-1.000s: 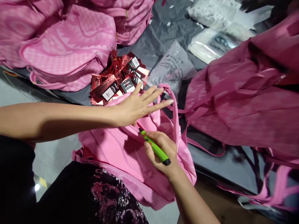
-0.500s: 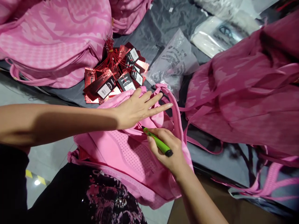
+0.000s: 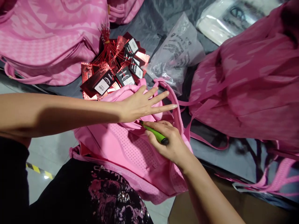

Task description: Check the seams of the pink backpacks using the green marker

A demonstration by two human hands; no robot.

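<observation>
A pink backpack (image 3: 109, 140) lies across my lap and the table edge, its dotted back panel facing up. My left hand (image 3: 140, 104) rests flat on its upper part, fingers spread. In my right hand (image 3: 169, 140) is a green tool with black ends (image 3: 155, 133), shaped like a thick pen. Its dark tip points at the pink fabric just below my left palm; whether it touches is too small to tell. Beyond my left hand lies a bundle of red and black hang tags (image 3: 114, 70) with red strings, tied together.
Other pink backpacks stand on the left (image 3: 53, 46) and right (image 3: 245, 93) of the grey-covered table (image 3: 154, 18). A clear plastic bag (image 3: 177, 49) lies behind the tags. Plastic-wrapped packages (image 3: 224, 21) are at the back. Loose pink straps (image 3: 275, 180) hang at the right edge.
The view has shifted slightly. My right hand has turned a little and the green tool's rear end now shows less. My left hand stays spread on the backpack.
</observation>
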